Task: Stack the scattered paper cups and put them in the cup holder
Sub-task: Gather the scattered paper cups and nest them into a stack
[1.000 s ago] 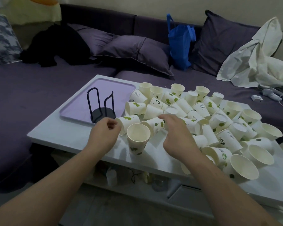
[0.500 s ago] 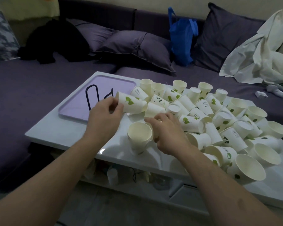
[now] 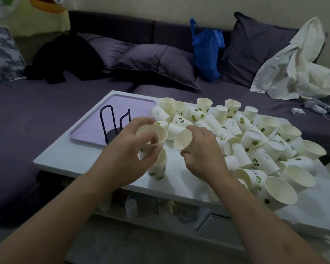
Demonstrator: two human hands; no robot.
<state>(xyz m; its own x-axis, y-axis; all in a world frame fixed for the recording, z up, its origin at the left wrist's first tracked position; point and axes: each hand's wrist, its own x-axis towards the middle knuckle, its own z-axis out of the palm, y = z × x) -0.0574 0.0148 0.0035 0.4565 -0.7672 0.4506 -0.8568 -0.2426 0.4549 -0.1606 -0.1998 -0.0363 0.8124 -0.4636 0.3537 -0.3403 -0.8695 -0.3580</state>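
Partly hidden behind the left hand [image 3: 129, 149], an upright cup [image 3: 159, 166] is seen on the table [image 3: 69, 155]. One cup [image 3: 156, 135] is gripped by the left hand, another cup [image 3: 183, 139] by the right hand [image 3: 202, 151], mouths nearly touching.

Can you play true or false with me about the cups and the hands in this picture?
1. Each hand holds a paper cup. True: the left hand grips one cup, the right hand another cup.
2. The cup holder is full of cups. False: no cups are in it.
3. The cup holder stands on a purple tray. True.
4. The pile of loose cups lies left of the holder. False: it lies right of it.
5. The bag on the sofa is red. False: it is blue.
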